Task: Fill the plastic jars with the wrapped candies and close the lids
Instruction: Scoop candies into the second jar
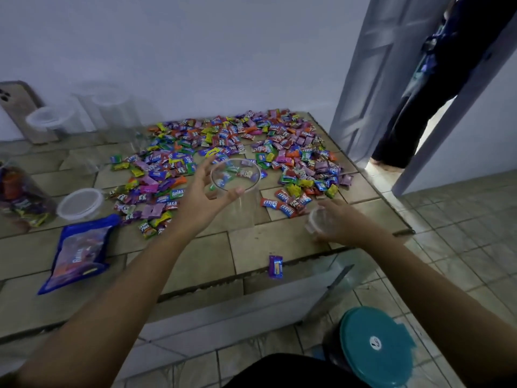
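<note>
I see left hand (201,198) gripping the rim of the upright clear plastic jar (237,211) on the tiled counter (251,247), right hand (340,219) curled round a clear round lid (319,218), multicoloured wrapped candies (223,144) spread just beyond the jar, nearer the busy right hand.

Single head-worn wide-angle cam, aimed fwd and down across a tiled platform (265,245) toward the wall (195,51). Close range: left hand (201,200) gripping a clear jar (240,208) and right hand (341,222) holding a clear lid (319,219) sit mid-frame, at arm's length.
</note>
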